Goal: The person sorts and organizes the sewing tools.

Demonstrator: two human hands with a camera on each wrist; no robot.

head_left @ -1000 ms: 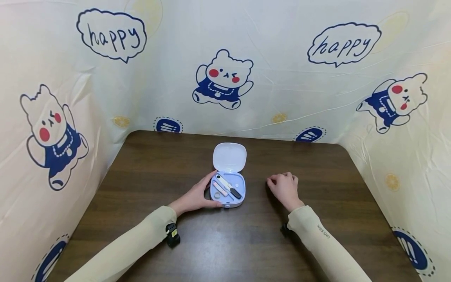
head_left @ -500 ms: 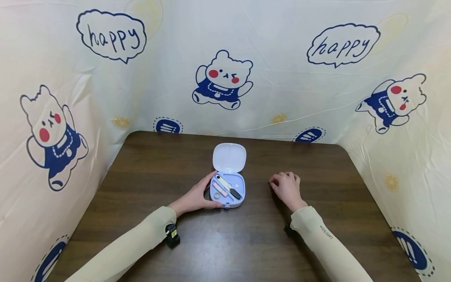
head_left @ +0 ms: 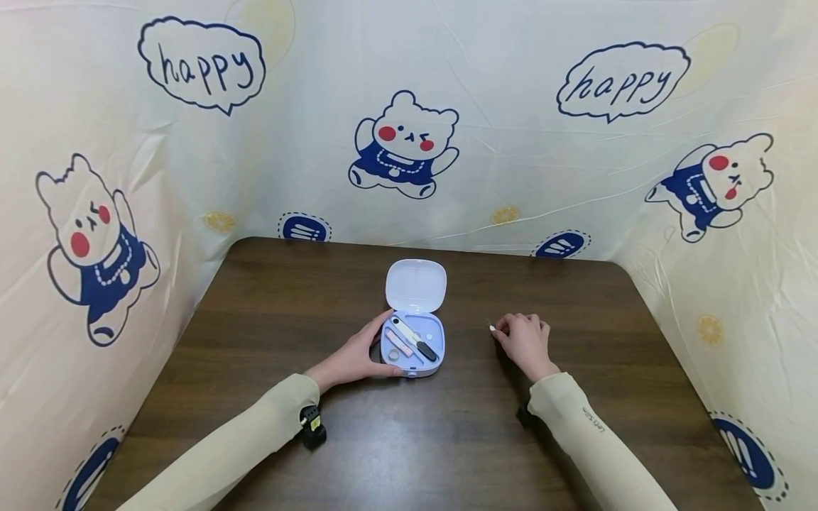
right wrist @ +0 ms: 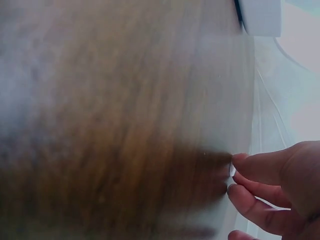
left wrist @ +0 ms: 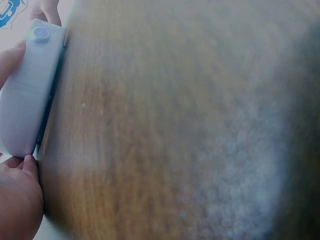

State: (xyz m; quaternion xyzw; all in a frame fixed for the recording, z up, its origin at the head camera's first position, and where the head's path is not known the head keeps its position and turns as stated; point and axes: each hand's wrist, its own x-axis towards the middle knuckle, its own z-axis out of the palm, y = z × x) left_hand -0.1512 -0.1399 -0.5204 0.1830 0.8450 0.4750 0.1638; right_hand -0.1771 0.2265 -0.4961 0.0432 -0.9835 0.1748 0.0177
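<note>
A small light-blue box (head_left: 437, 328) sits on the table with its hinged white lid (head_left: 416, 285) raised behind it. My left hand (head_left: 355, 357) grips the box's left side, thumb at the front and fingers farther back; the left wrist view shows the box's side wall (left wrist: 27, 95). Inside lie a white tool with a black end (head_left: 425, 350), a pinkish-white stick (head_left: 399, 342) and a small ring-shaped piece (head_left: 393, 355). To the right of the box, my right hand (head_left: 524, 342) pinches a tiny white piece (head_left: 492, 328) with a thin strand, close over the table.
The dark wooden table (head_left: 268, 298) runs back to a pale printed curtain (head_left: 409, 42) that closes in the back and both sides. A black wrist device (head_left: 313, 427) hangs under the left sleeve.
My right hand has shifted slightly right, and the tiny white piece now shows at its fingertips. My left hand and the box have stayed put.
</note>
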